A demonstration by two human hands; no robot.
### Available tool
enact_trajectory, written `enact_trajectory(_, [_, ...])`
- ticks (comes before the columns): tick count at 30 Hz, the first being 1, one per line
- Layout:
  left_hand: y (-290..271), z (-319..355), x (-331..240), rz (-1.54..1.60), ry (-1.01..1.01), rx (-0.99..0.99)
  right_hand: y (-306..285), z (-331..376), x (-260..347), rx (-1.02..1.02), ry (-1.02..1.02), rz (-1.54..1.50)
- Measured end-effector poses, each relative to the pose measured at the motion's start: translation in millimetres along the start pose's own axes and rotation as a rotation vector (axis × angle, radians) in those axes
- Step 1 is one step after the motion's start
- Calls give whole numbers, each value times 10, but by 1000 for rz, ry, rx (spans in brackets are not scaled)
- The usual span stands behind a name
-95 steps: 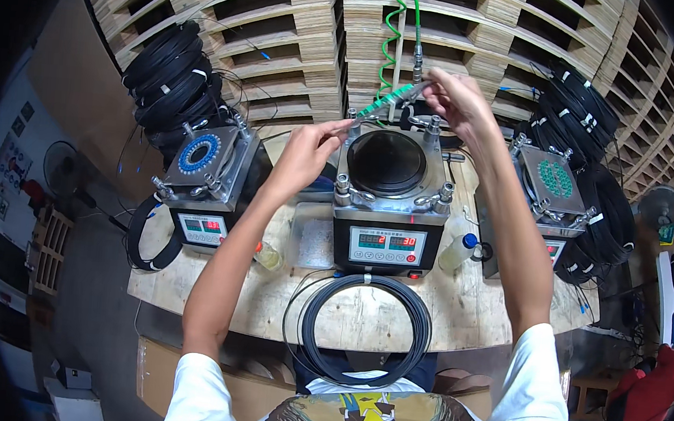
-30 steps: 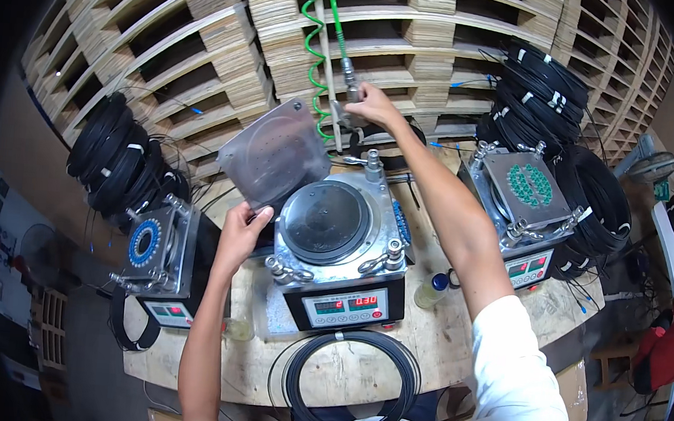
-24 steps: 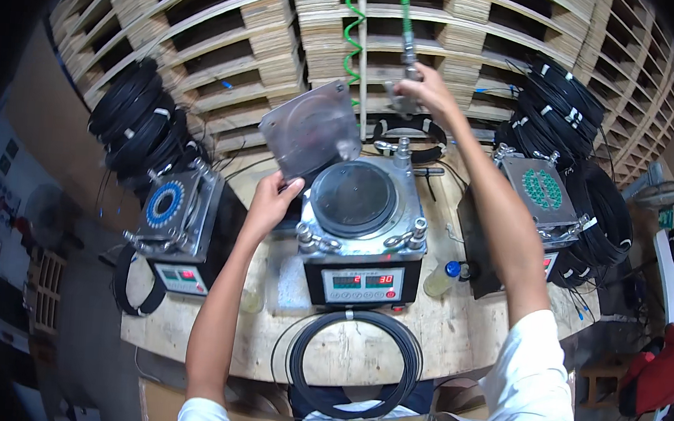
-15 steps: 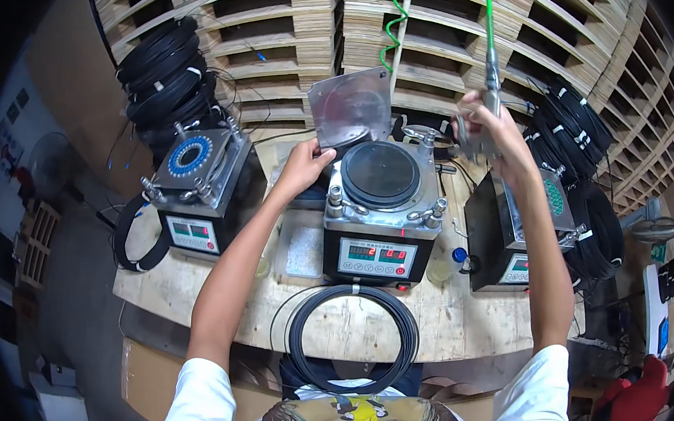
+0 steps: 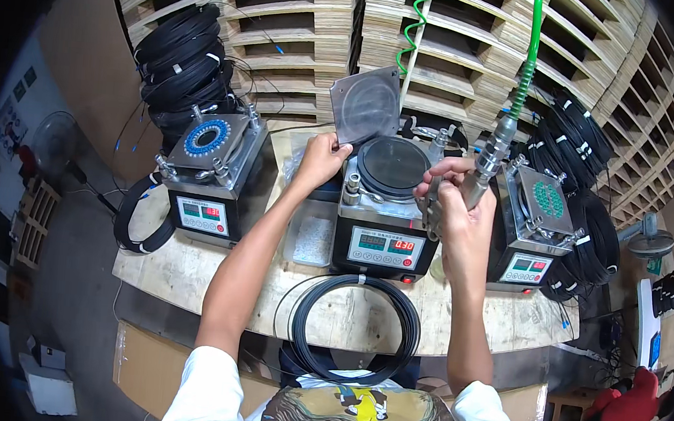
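My left hand [image 5: 324, 159] grips the lower edge of a square metal plate [image 5: 365, 106], which is tilted up behind the middle machine. That machine [image 5: 385, 250] has a dark round disc [image 5: 393, 166] lying exposed on its top. In my right hand [image 5: 458, 200] is an air blow gun [image 5: 493, 155], fingers wrapped around its body, just right of the disc. A green hose [image 5: 533, 36] runs up from the gun. Its nozzle end is hidden by my hand. A coil of black cable [image 5: 411, 335] lies at the table's front edge, close to my body.
A similar machine with a blue ring of connectors [image 5: 204, 138] stands left; another with green connectors [image 5: 548, 199] stands right. Stacks of black cable coils [image 5: 178, 71] rise behind them. A clear tray [image 5: 311, 240] sits beside the middle machine. Wooden pallets [image 5: 445, 45] form the back.
My right hand has brought the blow gun down and nearer, from behind the machine's right side to beside the disc. The left hand still holds the plate. The view has shifted slightly.
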State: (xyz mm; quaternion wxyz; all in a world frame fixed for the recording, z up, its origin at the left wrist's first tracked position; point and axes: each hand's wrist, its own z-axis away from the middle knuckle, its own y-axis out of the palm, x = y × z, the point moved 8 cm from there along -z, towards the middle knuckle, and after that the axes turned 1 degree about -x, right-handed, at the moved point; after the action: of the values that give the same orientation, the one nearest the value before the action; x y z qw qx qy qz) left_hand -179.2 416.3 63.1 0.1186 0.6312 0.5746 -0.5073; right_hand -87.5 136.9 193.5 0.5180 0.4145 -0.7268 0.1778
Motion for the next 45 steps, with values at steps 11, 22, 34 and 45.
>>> enact_trajectory(11, [-23,33,-31,5,-29,18,-82,158,35,-12,4,116])
enact_trajectory(22, [-10,13,-8,-48,-52,44,-399,75,141,-154,-29,63])
enact_trajectory(34, [38,-9,88,30,10,-7,357,-675,242,-34,-250,33])
enact_trajectory(45, [13,20,-8,-30,-40,36,-86,-362,68,5,60,162])
